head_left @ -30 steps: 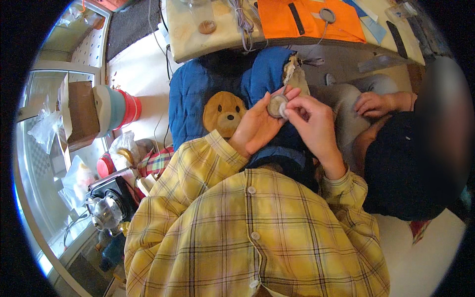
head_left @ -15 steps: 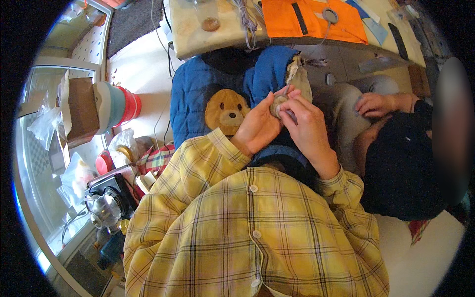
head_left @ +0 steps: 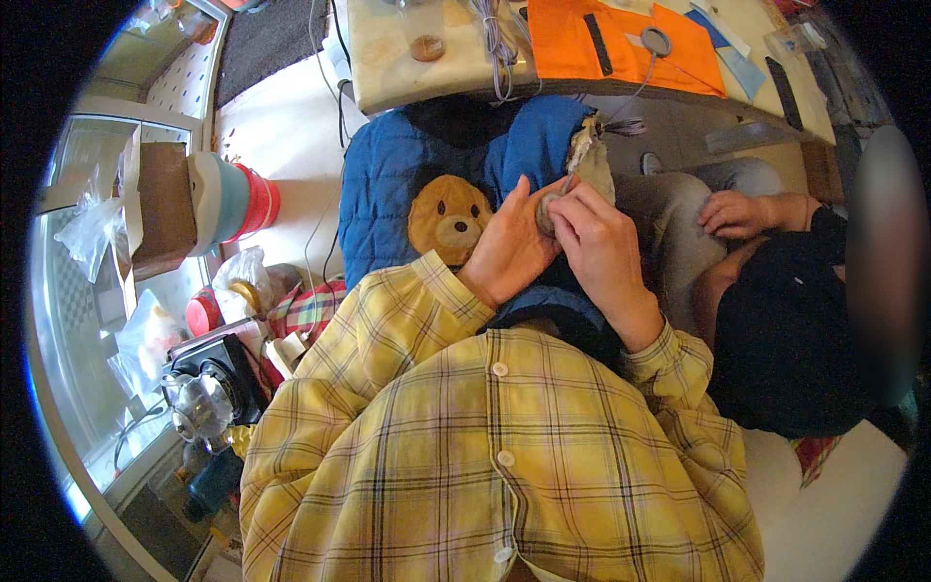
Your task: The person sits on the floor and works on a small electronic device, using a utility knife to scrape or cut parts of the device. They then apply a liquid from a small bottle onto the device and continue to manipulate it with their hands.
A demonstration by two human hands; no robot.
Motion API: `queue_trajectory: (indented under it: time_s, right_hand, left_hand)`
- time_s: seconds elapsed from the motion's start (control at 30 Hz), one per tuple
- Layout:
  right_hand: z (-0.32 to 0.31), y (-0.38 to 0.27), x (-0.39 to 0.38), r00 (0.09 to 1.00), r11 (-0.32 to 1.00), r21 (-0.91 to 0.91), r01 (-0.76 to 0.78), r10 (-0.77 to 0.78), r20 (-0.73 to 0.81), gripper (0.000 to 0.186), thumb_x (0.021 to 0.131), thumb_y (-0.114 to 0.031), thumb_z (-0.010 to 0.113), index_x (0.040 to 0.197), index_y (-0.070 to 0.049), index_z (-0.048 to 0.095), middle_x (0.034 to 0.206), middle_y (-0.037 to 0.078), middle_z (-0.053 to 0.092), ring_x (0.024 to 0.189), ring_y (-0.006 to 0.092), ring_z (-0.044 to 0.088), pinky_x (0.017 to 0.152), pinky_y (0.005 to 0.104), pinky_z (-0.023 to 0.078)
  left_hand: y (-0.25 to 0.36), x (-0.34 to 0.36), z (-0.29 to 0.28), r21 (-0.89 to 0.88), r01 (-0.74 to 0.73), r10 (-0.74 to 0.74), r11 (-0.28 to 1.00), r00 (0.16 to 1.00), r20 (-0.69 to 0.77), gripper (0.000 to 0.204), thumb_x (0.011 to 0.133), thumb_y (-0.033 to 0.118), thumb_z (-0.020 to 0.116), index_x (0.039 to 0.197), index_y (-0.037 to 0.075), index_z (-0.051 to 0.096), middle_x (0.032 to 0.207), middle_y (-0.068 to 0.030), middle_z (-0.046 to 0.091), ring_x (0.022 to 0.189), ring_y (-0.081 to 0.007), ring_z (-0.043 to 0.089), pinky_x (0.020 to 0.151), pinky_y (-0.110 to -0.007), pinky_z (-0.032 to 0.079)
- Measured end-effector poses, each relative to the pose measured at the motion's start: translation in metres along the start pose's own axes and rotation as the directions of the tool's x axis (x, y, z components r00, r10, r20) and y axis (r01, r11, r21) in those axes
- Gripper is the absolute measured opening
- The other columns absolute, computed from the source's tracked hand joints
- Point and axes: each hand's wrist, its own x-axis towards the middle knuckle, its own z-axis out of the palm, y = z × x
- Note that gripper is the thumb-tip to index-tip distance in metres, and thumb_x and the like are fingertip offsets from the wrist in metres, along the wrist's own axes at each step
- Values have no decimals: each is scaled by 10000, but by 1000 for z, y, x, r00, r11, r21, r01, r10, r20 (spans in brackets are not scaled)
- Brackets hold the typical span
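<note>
Brown carton point(head_left: 163, 209) at the left, near a red bucket point(head_left: 259, 202). Over blue quilted fabric point(head_left: 373, 184) with a bear face point(head_left: 449, 218), supports a small round disc point(head_left: 547, 210) against the left hand point(head_left: 509, 250), thumb lifted clear; cannot judge how far its hidden fingers close. Pinches the disc with the right hand point(head_left: 599, 241), thumb and fingertips together on it. Farther right, orange cloth point(head_left: 630, 70) on the bench point(head_left: 388, 87), then another person's hand point(head_left: 739, 213) resting on grey trousers point(head_left: 679, 209).

Over there, a round grey disc point(head_left: 546, 215) is sitting between left hand point(head_left: 511, 246) and right hand point(head_left: 603, 247); ahead, a flat orange cloth point(head_left: 628, 66) is lying on a cream table point(head_left: 382, 70).
</note>
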Motion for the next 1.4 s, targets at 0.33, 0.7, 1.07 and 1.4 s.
queue_trajectory:
  time_s: [0.33, 0.7, 1.07, 1.4]
  right_hand:
    - [-15, 8, -3, 959, 913, 343, -220, 266, -93, 103, 839, -11, 702, 939, 8, 718, 863, 111, 681, 735, 206, 670, 677, 292, 521]
    - [0, 15, -4, 963, 885, 414, -212, 260, -64, 157, 828, 2, 731, 984, 14, 720, 901, 88, 679, 710, 107, 613, 640, 234, 479]
    - [-1, 7, 2, 989, 969, 206, -136, 119, 90, 153, 774, -35, 766, 875, -7, 654, 825, 94, 639, 680, 190, 619, 604, 310, 489]
    - [9, 4, 9, 993, 998, -50, -23, 28, 114, 121, 799, -73, 712, 876, -34, 627, 857, 149, 672, 774, 351, 676, 660, 403, 532]
  left_hand:
    - [-1, 6, -7, 28, -51, 50, 998, 998, 33, 449, 1081, 296, 336, 1414, 28, 473, 1413, -88, 541, 1312, -206, 498, 1160, -372, 354]
    - [-3, 4, -8, 95, -56, 58, 994, 998, -20, 458, 1088, 307, 334, 1439, 32, 440, 1410, -91, 528, 1311, -202, 488, 1147, -363, 351]
    - [-6, 6, -13, 87, -80, 78, 993, 997, 28, 448, 1078, 297, 375, 1431, 31, 448, 1411, -98, 525, 1295, -218, 491, 1153, -367, 336]
    - [-8, 6, -9, 96, -50, 59, 994, 995, -85, 448, 1101, 310, 279, 1400, 45, 483, 1345, -72, 558, 1267, -185, 499, 1127, -346, 360]
